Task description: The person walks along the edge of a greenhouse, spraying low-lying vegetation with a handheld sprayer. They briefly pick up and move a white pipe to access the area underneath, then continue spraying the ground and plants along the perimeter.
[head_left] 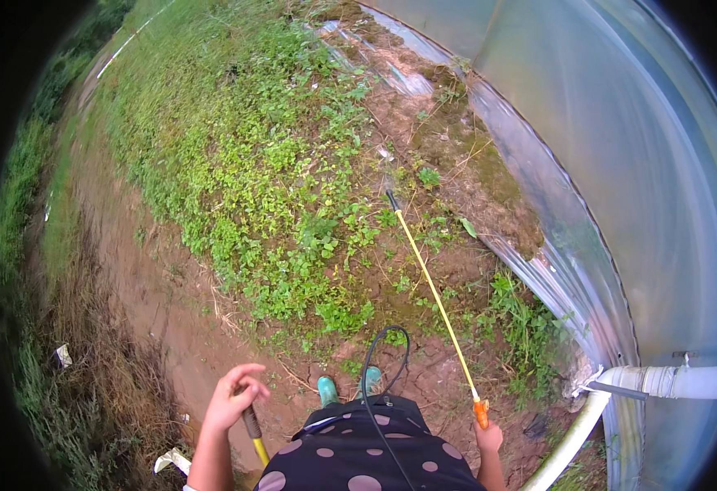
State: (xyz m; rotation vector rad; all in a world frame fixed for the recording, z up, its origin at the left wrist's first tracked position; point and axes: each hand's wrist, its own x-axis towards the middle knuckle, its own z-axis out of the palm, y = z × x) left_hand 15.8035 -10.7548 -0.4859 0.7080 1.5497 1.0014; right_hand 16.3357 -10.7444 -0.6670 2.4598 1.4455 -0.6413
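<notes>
My right hand (488,438) is closed round the orange handle of a spray wand (434,290). Its thin yellow tube runs forward and left to a black nozzle (393,200), pointed low over the weeds, with a faint mist at the tip. A black hose (366,368) loops up in front of my body. On the left, my left hand (234,398) has its fingers loosely bent and apart. Just under it stands a lever (252,423) with a dark grip and a yellow shaft. The grip's upper end is hidden behind the fingers.
Low green weeds (268,221) cover the bank ahead. A bare dirt path (154,278) curves along the left. Plastic sheeting (604,164) of a greenhouse rises at right, with a white pipe (669,381) jutting near my right side. My green boots (328,390) stand on soil.
</notes>
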